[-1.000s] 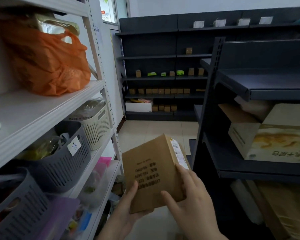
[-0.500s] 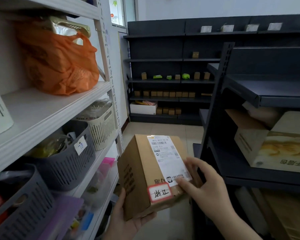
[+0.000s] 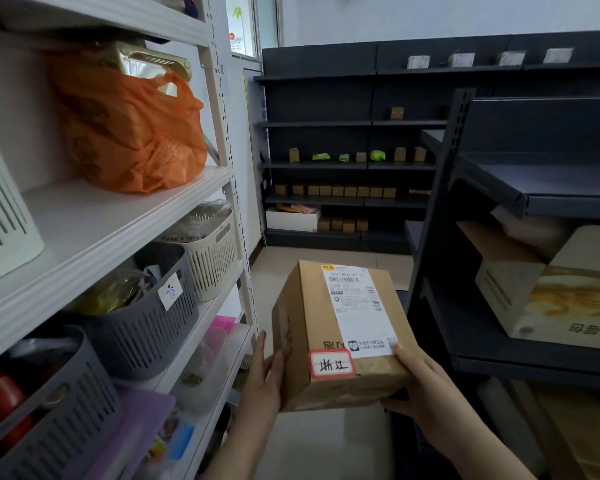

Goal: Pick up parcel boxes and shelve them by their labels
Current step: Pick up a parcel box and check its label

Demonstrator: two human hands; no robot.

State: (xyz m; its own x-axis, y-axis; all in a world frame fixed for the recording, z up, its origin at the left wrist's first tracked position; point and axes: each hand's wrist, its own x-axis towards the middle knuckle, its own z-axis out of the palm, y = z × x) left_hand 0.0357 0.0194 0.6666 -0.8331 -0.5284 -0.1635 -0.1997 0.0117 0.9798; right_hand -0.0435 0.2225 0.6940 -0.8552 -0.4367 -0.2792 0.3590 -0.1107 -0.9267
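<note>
I hold a brown cardboard parcel box (image 3: 309, 327) in front of me, low in the aisle, with its top face turned up. A white shipping label (image 3: 357, 306) covers much of that face, and a red-bordered handwritten sticker (image 3: 331, 364) sits at its near corner. My left hand (image 3: 265, 379) presses flat against the box's left side. My right hand (image 3: 420, 386) grips the near right corner, thumb on the label's edge. At the far end, a dark shelf unit (image 3: 347, 124) carries several small brown boxes (image 3: 336, 190) in rows.
A white rack (image 3: 118, 216) on my left holds an orange bag (image 3: 129, 126), a cream basket (image 3: 208, 251) and grey baskets (image 3: 142, 317). A dark rack (image 3: 534, 202) on my right holds a large printed carton (image 3: 551, 299). The tiled aisle floor (image 3: 326, 258) runs between them.
The box was turned from its plain printed side to label-up. My left hand went from beneath it to its left side, my right hand to the near right corner.
</note>
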